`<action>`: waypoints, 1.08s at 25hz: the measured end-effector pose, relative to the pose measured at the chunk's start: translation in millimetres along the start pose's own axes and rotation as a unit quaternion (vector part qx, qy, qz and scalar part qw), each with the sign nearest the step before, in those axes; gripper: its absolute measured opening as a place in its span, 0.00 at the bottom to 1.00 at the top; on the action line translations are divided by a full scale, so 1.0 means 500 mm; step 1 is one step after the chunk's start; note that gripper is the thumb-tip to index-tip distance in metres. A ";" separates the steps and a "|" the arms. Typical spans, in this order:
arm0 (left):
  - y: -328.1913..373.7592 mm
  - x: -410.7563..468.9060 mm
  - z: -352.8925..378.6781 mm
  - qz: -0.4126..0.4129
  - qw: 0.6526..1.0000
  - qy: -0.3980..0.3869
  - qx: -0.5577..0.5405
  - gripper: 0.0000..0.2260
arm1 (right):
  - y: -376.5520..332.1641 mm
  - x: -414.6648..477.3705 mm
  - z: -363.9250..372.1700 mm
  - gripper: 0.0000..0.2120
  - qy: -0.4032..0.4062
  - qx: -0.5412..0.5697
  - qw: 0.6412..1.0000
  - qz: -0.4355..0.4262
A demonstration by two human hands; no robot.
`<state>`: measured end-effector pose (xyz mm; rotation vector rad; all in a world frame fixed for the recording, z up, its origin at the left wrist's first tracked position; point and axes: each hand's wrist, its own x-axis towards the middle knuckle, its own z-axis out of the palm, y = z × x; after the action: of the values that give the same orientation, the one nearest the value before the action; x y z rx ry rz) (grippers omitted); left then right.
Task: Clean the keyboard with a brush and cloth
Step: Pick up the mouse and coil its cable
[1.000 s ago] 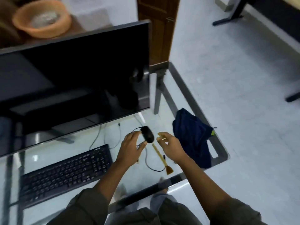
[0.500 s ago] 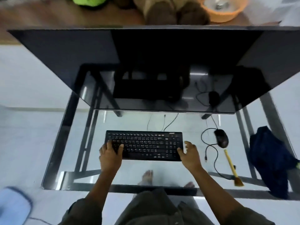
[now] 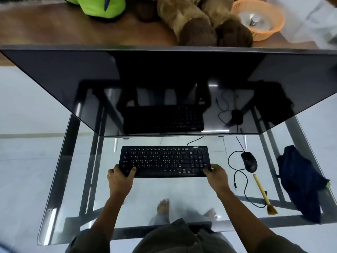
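Observation:
A black keyboard lies on the glass desk in front of the monitor. My left hand grips its near left corner, thumb on top of the keys. My right hand grips its near right corner. To the right, a small brush with a yellow handle and brown bristles lies on the glass. A dark blue cloth is heaped near the desk's right edge, partly hanging over it.
A black mouse with a looping cable sits between keyboard and brush. A large dark monitor stands at the back. Behind it are plush toys and an orange basket. My bare feet show through the glass.
One second ago my hands held the mouse; the mouse now lies on the desk. Both hands have since closed on the keyboard's near corners, and the keyboard sits squarely before me.

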<state>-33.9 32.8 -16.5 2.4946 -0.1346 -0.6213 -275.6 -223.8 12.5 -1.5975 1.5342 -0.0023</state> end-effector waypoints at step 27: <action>0.156 0.024 0.135 0.244 0.925 -0.114 0.270 0.37 | 0.174 0.025 -0.062 0.18 0.185 -0.066 0.980 0.041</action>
<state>-51.4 -68.9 -28.5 2.7178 -1.1136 -0.7213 -359.4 -237.2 -25.9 -1.7049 1.9183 -0.1641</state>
